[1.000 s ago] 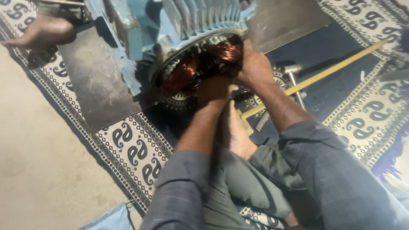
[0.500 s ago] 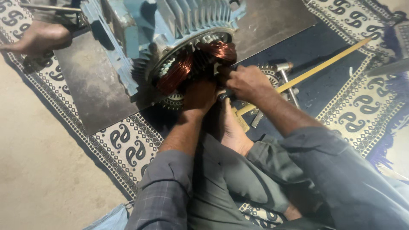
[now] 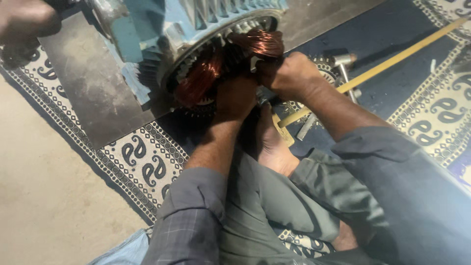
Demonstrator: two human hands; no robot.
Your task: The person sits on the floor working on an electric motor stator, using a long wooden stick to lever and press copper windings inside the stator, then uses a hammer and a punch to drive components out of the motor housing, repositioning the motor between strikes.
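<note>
A: Far left, top corner: another person's foot [image 3: 24,22] on the dark metal sheet [image 3: 93,93]. Sheet lies on a patterned mat [image 3: 142,162]; bare floor [image 3: 44,206] left of the mat.

B: Next item rightward?

A: Blue motor housing [image 3: 147,29], finned, lying on its side on the sheet, open end toward the wearer. Copper windings [image 3: 206,73] bulge from that end.

B: Left hand?

A: Left hand [image 3: 235,98] pressed against the lower windings, fingers curled into the coil. Whether it pinches any wire: cannot tell, the fingertips are hidden.

B: Right hand?

A: Right hand [image 3: 289,76] closed as a fist at the right edge of the windings, just under the upper copper loop. Its contents are hidden.

B: Below the hands?

A: The wearer's own bare foot [image 3: 272,142], beside the housing mouth.

B: Further right?

A: Yellow stick [image 3: 392,61] running diagonally across the mat, passing behind the right wrist. A metal hammer [image 3: 341,61] lies near it.
</note>
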